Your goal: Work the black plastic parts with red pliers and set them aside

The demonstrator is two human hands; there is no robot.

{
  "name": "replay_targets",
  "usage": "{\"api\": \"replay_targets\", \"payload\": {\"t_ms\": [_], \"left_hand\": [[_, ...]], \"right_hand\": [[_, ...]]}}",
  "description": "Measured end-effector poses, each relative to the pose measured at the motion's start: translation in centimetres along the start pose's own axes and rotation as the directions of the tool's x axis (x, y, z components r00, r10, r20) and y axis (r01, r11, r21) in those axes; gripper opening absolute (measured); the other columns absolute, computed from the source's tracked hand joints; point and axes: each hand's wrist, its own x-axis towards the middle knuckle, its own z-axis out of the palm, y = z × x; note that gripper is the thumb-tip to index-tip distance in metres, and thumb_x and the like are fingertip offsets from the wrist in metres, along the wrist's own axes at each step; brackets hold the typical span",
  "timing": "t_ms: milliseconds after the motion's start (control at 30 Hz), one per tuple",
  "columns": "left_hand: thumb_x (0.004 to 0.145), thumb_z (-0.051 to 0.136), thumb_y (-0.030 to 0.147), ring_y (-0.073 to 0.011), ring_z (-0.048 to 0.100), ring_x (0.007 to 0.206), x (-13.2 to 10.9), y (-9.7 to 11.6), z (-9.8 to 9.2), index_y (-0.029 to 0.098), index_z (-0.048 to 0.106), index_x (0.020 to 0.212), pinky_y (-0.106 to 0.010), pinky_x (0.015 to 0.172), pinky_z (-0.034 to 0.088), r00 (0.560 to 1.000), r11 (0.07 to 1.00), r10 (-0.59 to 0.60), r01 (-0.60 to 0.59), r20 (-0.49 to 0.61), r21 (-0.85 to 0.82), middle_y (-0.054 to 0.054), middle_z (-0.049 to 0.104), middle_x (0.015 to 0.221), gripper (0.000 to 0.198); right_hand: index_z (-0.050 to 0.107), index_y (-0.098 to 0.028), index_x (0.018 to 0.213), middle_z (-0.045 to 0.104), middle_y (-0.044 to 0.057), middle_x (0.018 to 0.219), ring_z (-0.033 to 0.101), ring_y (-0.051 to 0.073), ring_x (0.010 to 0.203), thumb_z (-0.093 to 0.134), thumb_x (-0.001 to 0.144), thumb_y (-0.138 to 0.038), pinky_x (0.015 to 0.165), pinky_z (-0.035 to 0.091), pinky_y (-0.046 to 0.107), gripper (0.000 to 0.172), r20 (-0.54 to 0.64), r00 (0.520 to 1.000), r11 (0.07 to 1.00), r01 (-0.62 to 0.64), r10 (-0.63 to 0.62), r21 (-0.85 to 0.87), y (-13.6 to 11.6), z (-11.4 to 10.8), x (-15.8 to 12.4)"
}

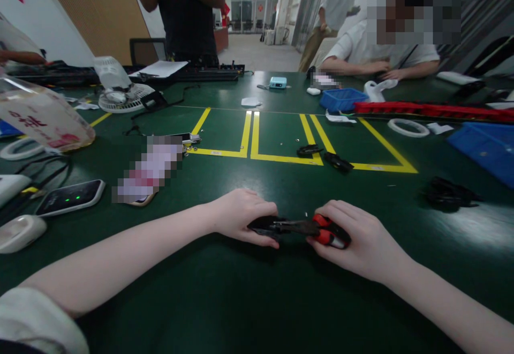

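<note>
Low in the middle of the head view, my left hand (244,217) is closed around a small black part (265,225), whose exact kind I cannot make out. My right hand (353,239) grips pliers (329,233) by their red and black handles. The dark jaws of the pliers point left and meet the black part between the two hands. Farther off on the green table lie two black pieces, one (308,151) on the yellow tape and another (338,162) just right of it. A larger black bundle (452,193) rests to the right.
Yellow tape (287,158) marks boxes on the green table. At left are a phone (150,172), a black-faced device (71,197), a white fan (120,89) and a plastic bag (44,113). Blue bins (488,148) and a tape roll (408,128) stand right. Other people are across the table.
</note>
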Motion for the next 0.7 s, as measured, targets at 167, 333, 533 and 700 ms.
{"api": "replay_targets", "payload": {"t_ms": [167, 333, 533, 700], "left_hand": [[0.091, 0.058, 0.058, -0.0147, 0.06, 0.069, -0.09, -0.11, 0.04, 0.018, 0.057, 0.098, -0.026, 0.064, 0.041, 0.999, 1.0, -0.024, 0.025, 0.02, -0.014, -0.001, 0.064, 0.08, 0.04], [0.091, 0.058, 0.057, -0.0144, 0.059, 0.069, -0.18, -0.28, 0.12, 0.019, 0.057, 0.1, -0.025, 0.062, 0.039, 0.998, 0.997, -0.054, 0.054, 0.013, -0.054, -0.001, 0.064, 0.08, 0.039], [0.091, 0.06, 0.055, -0.0144, 0.059, 0.07, -0.19, -0.39, 0.21, 0.018, 0.057, 0.099, -0.024, 0.062, 0.038, 0.999, 0.996, -0.044, 0.044, 0.001, -0.082, -0.001, 0.064, 0.081, 0.038], [0.09, 0.06, 0.057, -0.014, 0.058, 0.067, -0.05, -0.26, 0.04, 0.019, 0.057, 0.098, -0.025, 0.061, 0.038, 0.998, 0.996, -0.051, 0.053, 0.023, -0.072, 0.0, 0.063, 0.078, 0.039]], "right_hand": [[0.06, -0.022, 0.097, 0.066, 0.005, 0.087, 0.064, 0.019, 0.075, 0.066, 0.083, -0.031, 0.063, 0.051, 0.032, 0.018, 0.018, 0.999, 0.998, -0.038, 0.037, 0.051, -0.01, 0.28, -0.09], [0.059, -0.022, 0.095, 0.066, 0.005, 0.087, 0.064, 0.019, 0.076, 0.066, 0.084, -0.033, 0.064, 0.052, 0.032, 0.017, 0.012, 0.998, 0.995, -0.065, 0.064, 0.075, 0.11, 0.58, -0.19], [0.059, -0.022, 0.095, 0.066, 0.005, 0.087, 0.063, 0.019, 0.076, 0.065, 0.084, -0.033, 0.063, 0.051, 0.031, 0.017, 0.012, 0.997, 0.992, -0.08, 0.08, 0.095, -0.09, 0.59, -0.07], [0.059, -0.022, 0.097, 0.066, 0.005, 0.087, 0.063, 0.019, 0.075, 0.065, 0.083, -0.034, 0.063, 0.05, 0.032, 0.019, 0.01, 0.999, 0.999, -0.032, 0.031, 0.018, 0.24, 0.42, -0.05]]}}
